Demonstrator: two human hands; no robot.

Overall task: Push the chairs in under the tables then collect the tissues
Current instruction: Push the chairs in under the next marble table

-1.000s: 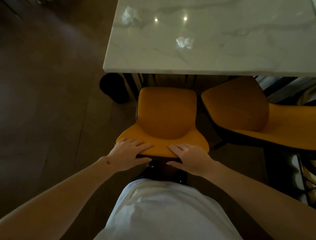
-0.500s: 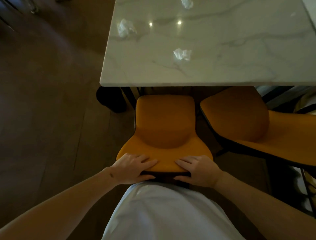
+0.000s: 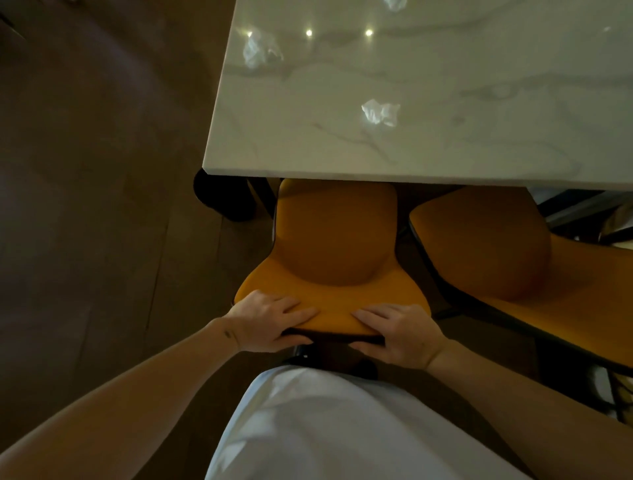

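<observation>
An orange chair (image 3: 334, 240) stands in front of me, and the front of its seat reaches under the edge of the white marble table (image 3: 479, 150). My left hand (image 3: 267, 320) grips the left end of the backrest's top edge. My right hand (image 3: 399, 330) grips the right end of that edge. Crumpled white tissues lie on the table: one (image 3: 380, 111) near the front edge, one (image 3: 260, 49) by the left edge, and a third (image 3: 395, 3) cut off at the top of the view.
A second orange chair (image 3: 513, 253) stands at an angle to the right, its seat partly under the table. A dark round object (image 3: 222, 198) sits on the wooden floor (image 3: 96, 171) by the table's left corner. My white shirt fills the bottom of the view.
The chair has slid forward, so the table's edge now covers the front of its seat. Both hands stayed on the backrest, and my view has moved closer to the table.
</observation>
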